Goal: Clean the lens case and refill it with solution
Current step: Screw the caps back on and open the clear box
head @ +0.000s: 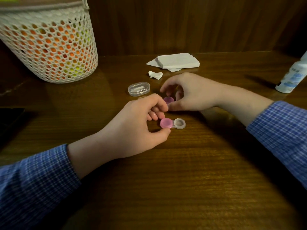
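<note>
Now the lens case (172,123) lies lengthwise rightward from the left hand's (132,123) fingers (163,131) pinching its pink cap (165,123), while the right hand's (187,93) fingers close on the loose cap (168,100).

blue checked shirt sleeves (38,176), bare hands

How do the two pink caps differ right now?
The nearer pink cap sits on the lens case, covering its left well; the farther pink cap lies off the case on the table. The nearer one is pinched by the left hand, while the right hand curls around the farther one. The nearer looks brighter pink, the farther shadowed and purplish. Both are small and round; the case's right well is uncovered.
</note>
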The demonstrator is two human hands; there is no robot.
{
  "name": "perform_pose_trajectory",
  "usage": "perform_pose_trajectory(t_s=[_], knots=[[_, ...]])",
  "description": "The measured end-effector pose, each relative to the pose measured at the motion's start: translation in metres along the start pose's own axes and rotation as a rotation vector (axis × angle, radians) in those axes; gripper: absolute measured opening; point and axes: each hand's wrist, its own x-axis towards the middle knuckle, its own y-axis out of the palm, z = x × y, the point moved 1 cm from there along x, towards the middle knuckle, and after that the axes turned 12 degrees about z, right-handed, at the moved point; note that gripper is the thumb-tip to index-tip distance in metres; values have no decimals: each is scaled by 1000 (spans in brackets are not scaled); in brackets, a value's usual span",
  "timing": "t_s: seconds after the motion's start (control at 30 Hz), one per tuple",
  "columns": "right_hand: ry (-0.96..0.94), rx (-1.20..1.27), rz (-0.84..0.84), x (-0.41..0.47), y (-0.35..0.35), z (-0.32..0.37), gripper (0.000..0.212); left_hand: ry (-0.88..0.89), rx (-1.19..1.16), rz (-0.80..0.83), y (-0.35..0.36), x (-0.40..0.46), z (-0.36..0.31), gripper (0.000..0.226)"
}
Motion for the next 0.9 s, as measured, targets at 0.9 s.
perform_pose_trajectory(t_s=[0.9], knots=[[-181, 560, -207, -79, 32, -4, 14, 13, 153, -14, 0, 1, 1, 26]])
